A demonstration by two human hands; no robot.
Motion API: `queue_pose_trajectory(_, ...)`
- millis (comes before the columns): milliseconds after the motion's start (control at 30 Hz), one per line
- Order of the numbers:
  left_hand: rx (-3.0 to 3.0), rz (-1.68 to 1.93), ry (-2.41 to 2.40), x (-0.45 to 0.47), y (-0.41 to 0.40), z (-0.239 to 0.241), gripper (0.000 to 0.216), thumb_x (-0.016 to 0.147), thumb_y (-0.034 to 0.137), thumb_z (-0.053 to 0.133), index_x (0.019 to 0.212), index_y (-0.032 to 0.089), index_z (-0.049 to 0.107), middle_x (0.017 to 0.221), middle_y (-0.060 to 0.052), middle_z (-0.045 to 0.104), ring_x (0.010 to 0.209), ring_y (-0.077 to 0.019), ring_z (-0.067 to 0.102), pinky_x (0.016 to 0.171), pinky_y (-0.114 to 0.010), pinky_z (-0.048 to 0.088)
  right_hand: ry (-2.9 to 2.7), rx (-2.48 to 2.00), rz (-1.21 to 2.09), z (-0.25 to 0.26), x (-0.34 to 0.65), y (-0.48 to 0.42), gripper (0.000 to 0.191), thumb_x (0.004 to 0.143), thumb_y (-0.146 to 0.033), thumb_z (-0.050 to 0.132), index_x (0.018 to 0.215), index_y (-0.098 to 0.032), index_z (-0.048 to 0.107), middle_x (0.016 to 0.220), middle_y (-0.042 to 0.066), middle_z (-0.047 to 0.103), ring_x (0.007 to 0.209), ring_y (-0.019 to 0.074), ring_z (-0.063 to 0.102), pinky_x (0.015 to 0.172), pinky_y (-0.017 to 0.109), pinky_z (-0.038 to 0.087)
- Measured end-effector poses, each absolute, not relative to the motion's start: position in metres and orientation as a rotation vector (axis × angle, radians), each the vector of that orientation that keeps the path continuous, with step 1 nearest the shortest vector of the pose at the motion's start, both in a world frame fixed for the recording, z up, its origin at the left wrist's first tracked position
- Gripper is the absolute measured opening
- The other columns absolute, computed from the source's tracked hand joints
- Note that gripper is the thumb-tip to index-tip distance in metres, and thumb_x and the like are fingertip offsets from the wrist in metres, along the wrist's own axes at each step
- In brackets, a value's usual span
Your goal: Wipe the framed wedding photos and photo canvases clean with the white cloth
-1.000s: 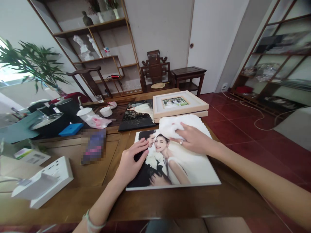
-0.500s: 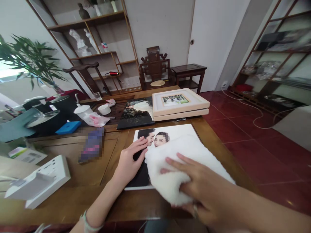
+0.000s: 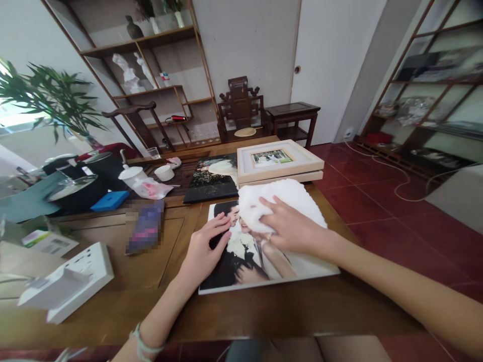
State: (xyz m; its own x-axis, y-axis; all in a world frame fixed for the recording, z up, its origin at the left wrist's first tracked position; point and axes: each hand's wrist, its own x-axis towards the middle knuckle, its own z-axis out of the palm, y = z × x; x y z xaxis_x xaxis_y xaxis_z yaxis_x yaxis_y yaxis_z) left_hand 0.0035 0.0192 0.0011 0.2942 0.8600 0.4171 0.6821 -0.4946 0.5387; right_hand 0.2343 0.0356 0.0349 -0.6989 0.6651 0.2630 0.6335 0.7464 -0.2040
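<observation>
A large wedding photo print [image 3: 241, 261] lies flat on the wooden table [image 3: 113, 306] in front of me. My left hand [image 3: 204, 251] rests on its left edge with the fingers stretched out flat. My right hand [image 3: 290, 226] presses a fluffy white cloth [image 3: 283, 198] onto the upper part of the print, over the faces, fingers spread across the cloth.
Behind the print lie a dark photo print [image 3: 213, 178] and two stacked light wooden frames [image 3: 279, 161]. To the left are a white power strip [image 3: 68, 281], a blurred purple item [image 3: 145, 226], cups, pots and a plant [image 3: 49, 100]. Red tiled floor lies to the right.
My right hand swept the cloth down toward the print's near edge, then back up to its upper part. My left hand stayed on the left edge.
</observation>
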Motion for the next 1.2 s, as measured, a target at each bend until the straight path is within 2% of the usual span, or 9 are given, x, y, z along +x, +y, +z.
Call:
queue_pose_trajectory(100, 2.295, 0.995, 1.423, 0.004, 0.019, 0.001, 0.025, 0.085, 0.026, 0.053, 0.104, 0.019, 0.069, 0.115, -0.007, 0.067, 0.117, -0.0241, 0.055, 0.1, -0.044, 0.044, -2.707, -0.987, 0.237, 0.041, 0.229, -0.005, 0.019, 0.072, -0.016, 0.056, 0.085, -0.013, 0.069, 0.126, 0.017, 0.058, 0.129, 0.0371, 0.037, 0.105, 0.056, 0.025)
queue_pose_trajectory(200, 2.304, 0.987, 1.412, 0.004, 0.019, 0.001, 0.026, 0.086, 0.025, 0.053, 0.104, 0.019, 0.069, 0.115, -0.007, 0.066, 0.118, -0.0241, 0.055, 0.1, -0.043, 0.044, -2.866, -0.864, 0.399, 0.047, 0.224, -0.045, 0.018, 0.07, -0.025, 0.06, 0.081, -0.016, 0.071, 0.134, 0.017, 0.051, 0.129, 0.0429, 0.034, 0.102, 0.063, 0.025)
queue_pose_trajectory(267, 2.309, 0.981, 1.406, 0.004, 0.019, 0.001, 0.027, 0.086, 0.025, 0.052, 0.106, 0.018, 0.069, 0.117, -0.007, 0.065, 0.118, -0.0241, 0.054, 0.101, -0.043, 0.044, -2.908, -0.806, 0.464, 0.051, 0.224, -0.057, 0.017, 0.069, -0.026, 0.061, 0.079, -0.018, 0.071, 0.134, 0.016, 0.051, 0.127, 0.0429, 0.036, 0.102, 0.062, 0.027)
queue_pose_trajectory(433, 2.313, 0.96, 1.402, 0.004, 0.02, 0.001, 0.025, 0.085, 0.024, 0.052, 0.103, 0.019, 0.07, 0.116, -0.008, 0.066, 0.118, -0.0246, 0.054, 0.101, -0.043, 0.043, -2.727, -0.978, 0.407, 0.048, 0.233, -0.023, 0.022, 0.074, -0.022, 0.057, 0.09, -0.015, 0.069, 0.12, 0.018, 0.062, 0.125, 0.0306, 0.045, 0.108, 0.046, 0.028)
queue_pose_trajectory(533, 2.307, 0.979, 1.402, 0.004, 0.02, 0.001, 0.025, 0.085, 0.026, 0.054, 0.104, 0.018, 0.069, 0.116, -0.008, 0.066, 0.118, -0.0244, 0.054, 0.101, -0.043, 0.043, -2.625, -1.104, 0.19, 0.04, 0.237, 0.02, 0.023, 0.081, -0.027, 0.053, 0.09, -0.012, 0.069, 0.117, 0.02, 0.063, 0.125, 0.0321, 0.044, 0.106, 0.049, 0.029)
queue_pose_trajectory(667, 2.311, 0.999, 1.391, 0.003, 0.019, 0.001, 0.024, 0.086, 0.027, 0.054, 0.102, 0.017, 0.07, 0.116, -0.009, 0.066, 0.116, -0.0244, 0.056, 0.1, -0.043, 0.044, -2.582, -1.088, 0.049, 0.033, 0.237, 0.058, 0.022, 0.081, -0.019, 0.05, 0.095, -0.014, 0.066, 0.127, 0.015, 0.058, 0.13, 0.0319, 0.037, 0.105, 0.052, 0.028)
queue_pose_trajectory(833, 2.277, 1.008, 1.41, 0.004, 0.019, 0.0, 0.025, 0.086, 0.026, 0.054, 0.104, 0.019, 0.069, 0.115, -0.008, 0.066, 0.117, -0.0244, 0.055, 0.1, -0.044, 0.044, -2.738, -0.946, 0.208, 0.038, 0.231, 0.03, 0.021, 0.074, -0.015, 0.053, 0.088, -0.011, 0.069, 0.122, 0.018, 0.061, 0.134, 0.0381, 0.026, 0.105, 0.062, 0.019)
queue_pose_trajectory(1000, 2.273, 1.006, 1.414, 0.004, 0.018, 0.002, 0.024, 0.085, 0.025, 0.053, 0.102, 0.02, 0.07, 0.114, -0.007, 0.067, 0.117, -0.0244, 0.055, 0.1, -0.044, 0.044, -2.887, -0.772, 0.406, 0.053, 0.228, -0.037, 0.017, 0.071, -0.021, 0.06, 0.083, -0.015, 0.071, 0.135, 0.013, 0.051, 0.133, 0.0404, 0.027, 0.107, 0.061, 0.018)
queue_pose_trajectory(1200, 2.269, 0.988, 1.436, 0.005, 0.019, 0.002, 0.027, 0.085, 0.027, 0.054, 0.105, 0.017, 0.068, 0.116, -0.008, 0.066, 0.118, -0.0239, 0.054, 0.101, -0.042, 0.043, -2.776, -0.882, 0.589, 0.058, 0.245, -0.035, 0.018, 0.07, -0.018, 0.057, 0.084, -0.021, 0.069, 0.125, 0.007, 0.06, 0.128, 0.0298, 0.041, 0.106, 0.045, 0.031)
